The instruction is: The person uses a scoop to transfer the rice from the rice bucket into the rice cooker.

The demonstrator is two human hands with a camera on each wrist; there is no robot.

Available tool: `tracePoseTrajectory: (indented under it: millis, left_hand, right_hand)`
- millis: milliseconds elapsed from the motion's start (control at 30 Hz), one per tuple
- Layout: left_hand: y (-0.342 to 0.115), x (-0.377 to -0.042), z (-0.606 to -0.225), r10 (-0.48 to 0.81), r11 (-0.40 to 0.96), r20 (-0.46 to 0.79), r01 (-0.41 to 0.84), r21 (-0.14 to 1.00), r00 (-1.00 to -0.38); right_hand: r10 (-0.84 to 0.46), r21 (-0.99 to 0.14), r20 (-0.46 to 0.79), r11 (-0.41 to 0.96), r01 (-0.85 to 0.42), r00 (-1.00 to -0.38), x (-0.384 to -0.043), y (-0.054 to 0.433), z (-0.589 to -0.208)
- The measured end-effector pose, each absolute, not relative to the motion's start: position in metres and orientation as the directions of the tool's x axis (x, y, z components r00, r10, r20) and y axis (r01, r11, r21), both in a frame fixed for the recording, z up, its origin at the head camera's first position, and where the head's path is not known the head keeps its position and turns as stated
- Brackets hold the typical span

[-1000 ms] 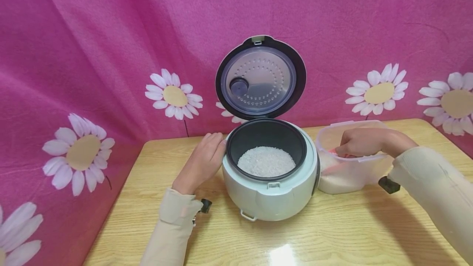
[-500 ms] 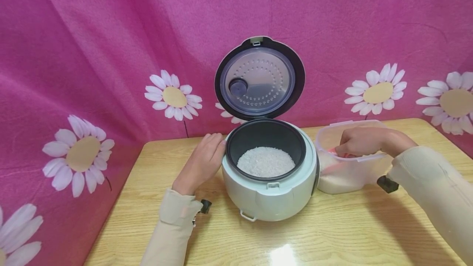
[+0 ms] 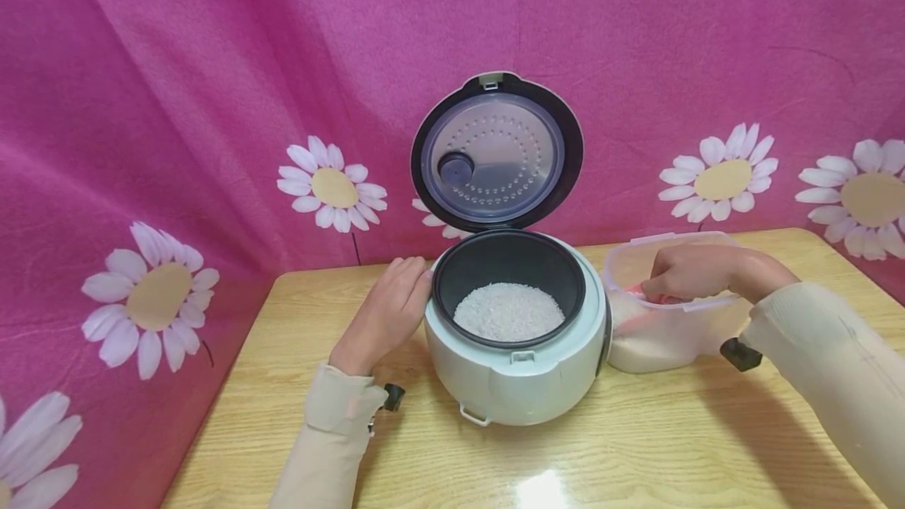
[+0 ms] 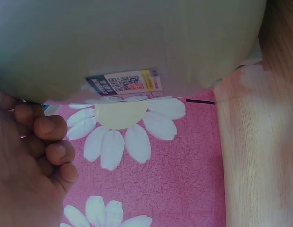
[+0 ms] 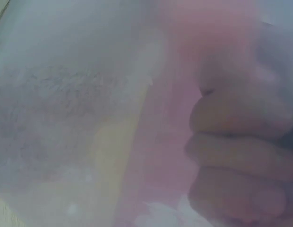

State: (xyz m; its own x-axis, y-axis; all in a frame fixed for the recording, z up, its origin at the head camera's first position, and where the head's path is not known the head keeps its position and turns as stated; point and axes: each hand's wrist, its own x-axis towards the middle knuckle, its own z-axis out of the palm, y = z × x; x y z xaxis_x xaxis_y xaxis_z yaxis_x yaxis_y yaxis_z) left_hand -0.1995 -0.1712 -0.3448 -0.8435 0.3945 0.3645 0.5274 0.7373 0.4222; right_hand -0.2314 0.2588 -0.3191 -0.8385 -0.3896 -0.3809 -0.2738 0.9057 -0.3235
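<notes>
A pale green-white rice cooker [image 3: 516,387] stands with its lid [image 3: 498,159] raised. White rice [image 3: 509,313] covers the bottom of its dark inner pot [image 3: 452,281]. At the cooker's left side, my left hand [image 3: 389,309] holds the upper edge; in the left wrist view its fingers [image 4: 52,127] are curled close against the body. My right hand [image 3: 696,272] reaches into a translucent plastic container [image 3: 679,336] and grips a reddish-pink scoop [image 3: 646,289] among the rice. In the right wrist view the container wall blurs the curled fingers [image 5: 241,151], and most of the scoop is hidden.
Everything stands on a light wooden table [image 3: 452,462]. A magenta cloth [image 3: 353,61] with large white daisies hangs behind it and along the left side. The container sits right beside the cooker's right side. A label [image 4: 125,81] is stuck on the cooker.
</notes>
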Motion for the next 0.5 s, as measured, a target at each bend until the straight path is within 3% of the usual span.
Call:
tracePoseTrajectory:
  millis: [500]
  left_hand:
    - [-0.1717,-0.1990,-0.3451,0.397,0.731,0.358,0.527,0.433,-0.845]
  right_hand:
    - [-0.377,-0.270,-0.337,0.917,-0.295,-0.863,-0.2307,0.2584,-0.3196]
